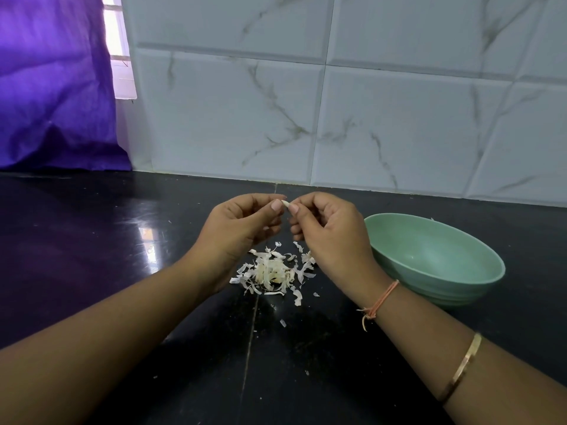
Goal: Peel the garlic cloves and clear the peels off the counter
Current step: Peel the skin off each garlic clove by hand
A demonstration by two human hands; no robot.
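Observation:
My left hand (242, 222) and my right hand (328, 231) are raised together above the black counter (92, 240). Between their fingertips they pinch a small white garlic clove (285, 204), of which only the tip shows. Directly below the hands lies a pile of pale garlic peels (273, 271) on the counter. A few stray peel flakes (283, 323) lie nearer to me.
A green bowl (435, 259) stands on the counter just right of my right wrist; its visible inside looks empty. A tiled wall (337, 118) closes the back. A purple curtain (55, 87) hangs at the far left.

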